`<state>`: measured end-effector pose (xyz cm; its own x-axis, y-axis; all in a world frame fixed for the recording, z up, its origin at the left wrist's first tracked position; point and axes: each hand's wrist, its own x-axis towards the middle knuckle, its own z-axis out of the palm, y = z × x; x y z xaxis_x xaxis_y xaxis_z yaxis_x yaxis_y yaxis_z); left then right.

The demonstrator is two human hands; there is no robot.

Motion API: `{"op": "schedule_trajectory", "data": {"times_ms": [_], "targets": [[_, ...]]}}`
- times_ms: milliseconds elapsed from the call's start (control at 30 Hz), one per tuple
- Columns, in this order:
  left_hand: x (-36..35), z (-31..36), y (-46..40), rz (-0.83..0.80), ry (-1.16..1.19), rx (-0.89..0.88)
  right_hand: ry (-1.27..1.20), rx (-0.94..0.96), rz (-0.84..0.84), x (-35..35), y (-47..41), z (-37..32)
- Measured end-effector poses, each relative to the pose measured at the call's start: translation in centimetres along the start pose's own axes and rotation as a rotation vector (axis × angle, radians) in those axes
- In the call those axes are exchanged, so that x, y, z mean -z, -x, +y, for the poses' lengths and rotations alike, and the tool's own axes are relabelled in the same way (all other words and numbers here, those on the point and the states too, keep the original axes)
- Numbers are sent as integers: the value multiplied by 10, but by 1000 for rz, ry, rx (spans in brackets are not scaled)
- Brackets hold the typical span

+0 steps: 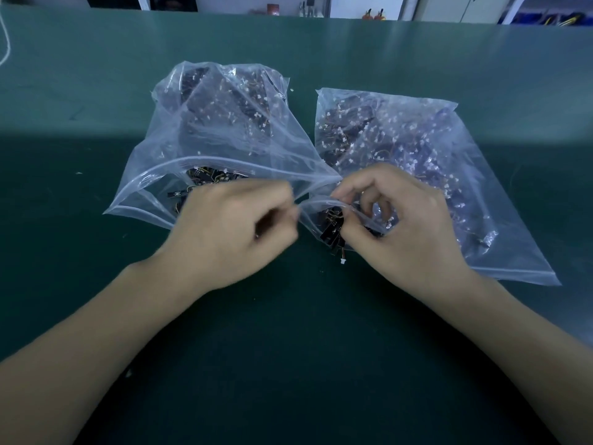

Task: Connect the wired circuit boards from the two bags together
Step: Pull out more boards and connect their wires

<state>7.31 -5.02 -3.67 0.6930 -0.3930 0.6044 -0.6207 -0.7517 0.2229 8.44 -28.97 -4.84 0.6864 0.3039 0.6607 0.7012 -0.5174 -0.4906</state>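
Two clear zip bags lie side by side on the green mat, both full of small black circuit boards with thin wires and white connectors. The left bag [221,123] gapes open toward me. The right bag [417,149] has its mouth near the middle. My left hand [234,232] is blurred, fingers curled, and seems to pinch the rim of the right bag's mouth. My right hand [398,226] pinches black boards [332,229] at that mouth. A white connector [342,261] dangles on its wire below them.
The green table mat [96,107] stretches all around the bags. A white cable [4,43] lies at the far left edge. Shelves and small items stand beyond the table's back edge.
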Motion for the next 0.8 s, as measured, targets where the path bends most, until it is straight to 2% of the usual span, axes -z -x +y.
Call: {"op": "schedule_trajectory", "data": {"times_ms": [67, 167, 367, 467, 600, 800], "targets": [[10, -11, -1, -23, -124, 41, 1, 3, -7, 0, 0, 0], [18, -32, 0, -231, -251, 129, 3, 2, -12, 0, 0, 0], [29, -57, 3, -412, -79, 244, 17, 4, -15, 0, 0, 0], [31, -50, 1, -508, -82, 236, 18, 6, -14, 0, 0, 0], [37, -40, -2, -541, -101, 232, 9, -1, -17, 0, 1, 0], [41, -26, -3, -508, -325, 163, 5, -30, -19, -2, 1, 1]]}}
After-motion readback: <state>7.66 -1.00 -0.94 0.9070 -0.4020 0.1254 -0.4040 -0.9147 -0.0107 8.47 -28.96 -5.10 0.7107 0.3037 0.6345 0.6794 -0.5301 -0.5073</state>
